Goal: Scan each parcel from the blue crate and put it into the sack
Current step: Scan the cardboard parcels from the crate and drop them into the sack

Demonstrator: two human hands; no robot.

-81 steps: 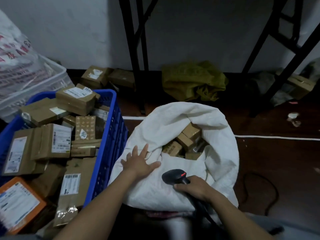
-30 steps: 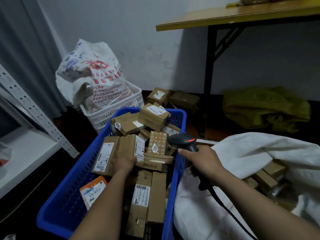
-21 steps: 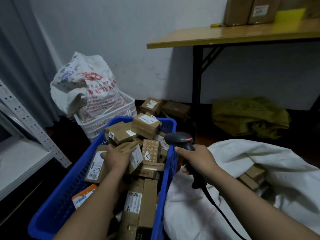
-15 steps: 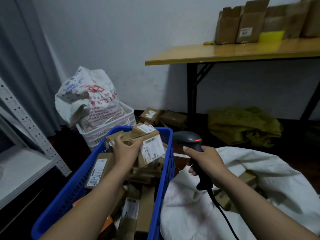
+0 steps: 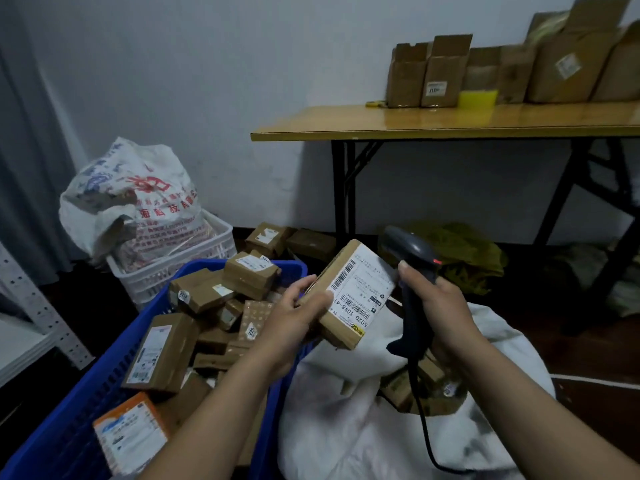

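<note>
Parcel (image 5: 349, 296) up over the crate (image 5: 294, 270) rim by the sack (image 5: 346, 427), left grip (image 5: 294, 317) clamped round it, right grip (image 5: 440, 306) wrapped on the scanner (image 5: 412, 258), so tilt that label square to its head!

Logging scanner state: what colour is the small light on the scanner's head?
Red. The light glows on the side of the scanner, clearest in the head view.

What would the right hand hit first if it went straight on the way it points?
Probably the parcel in the left hand; the right hand, holding the scanner, is close beside its label, though depth is unclear.
</note>
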